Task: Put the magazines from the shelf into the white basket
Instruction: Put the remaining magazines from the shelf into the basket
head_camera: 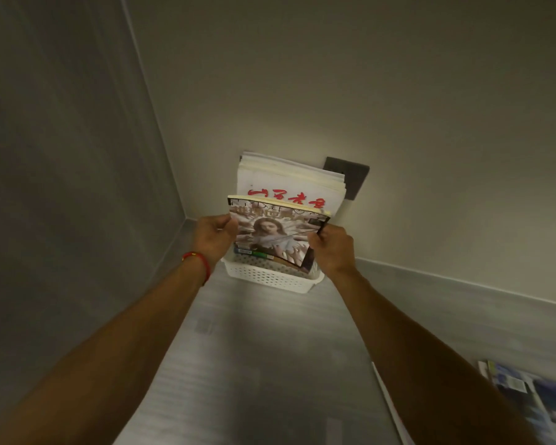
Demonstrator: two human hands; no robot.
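A white perforated basket [270,279] stands on the grey surface against the back wall. Several white magazines with red lettering [286,184] stand upright in it, leaning on the wall. In front of them is a magazine with a portrait cover [275,234], its lower end inside the basket. My left hand [211,240] grips its left edge and my right hand [331,248] grips its right edge. A red cord circles my left wrist.
A dark wall plate [350,176] sits behind the upright magazines. More magazines [527,396] lie on the surface at the lower right, partly behind my right forearm. A side wall closes the left.
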